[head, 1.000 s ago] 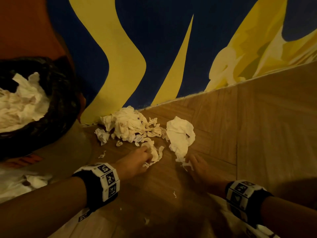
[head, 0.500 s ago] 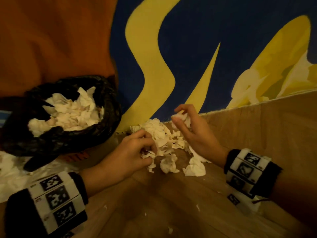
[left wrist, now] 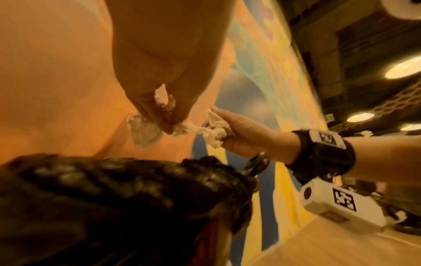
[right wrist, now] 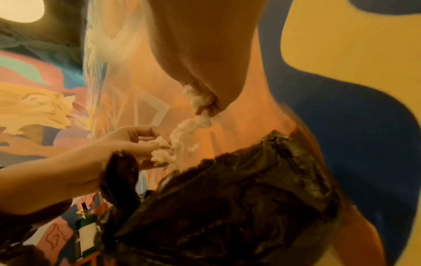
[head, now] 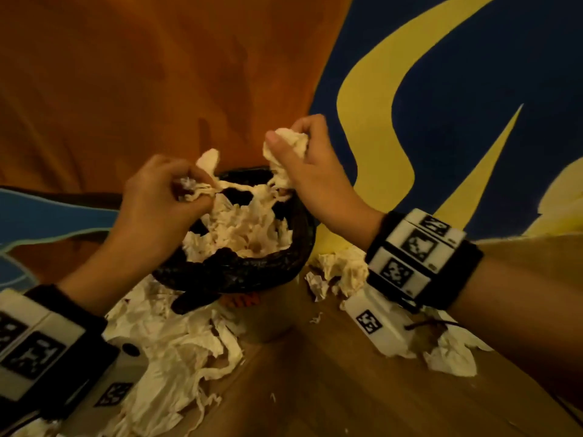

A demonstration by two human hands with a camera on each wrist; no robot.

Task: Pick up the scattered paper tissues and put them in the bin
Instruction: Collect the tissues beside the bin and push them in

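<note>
Both hands hover over the bin [head: 271, 263], which has a black liner and is heaped with crumpled white tissues [head: 239, 228]. My left hand [head: 189, 192] grips a wad of tissue [head: 202, 187] above the bin's left rim. My right hand [head: 284, 146] clutches another wad [head: 288, 143] above the far right rim. A stretched strand of tissue [head: 239, 184] joins the two wads. In the left wrist view the right hand [left wrist: 218, 126] and the strand [left wrist: 193, 128] show above the liner [left wrist: 136, 189]. The right wrist view shows the left hand [right wrist: 150, 144] holding tissue [right wrist: 161, 154].
More tissues lie on the wooden floor: a big heap [head: 176, 357] left of the bin, a clump [head: 340, 272] right of it, and some [head: 451, 354] under my right wrist. A painted wall [head: 441, 89] rises close behind the bin.
Both hands lifted their tissues off the floor pile by the wall and carried them left and up to above the bin. The view swung left with them.
</note>
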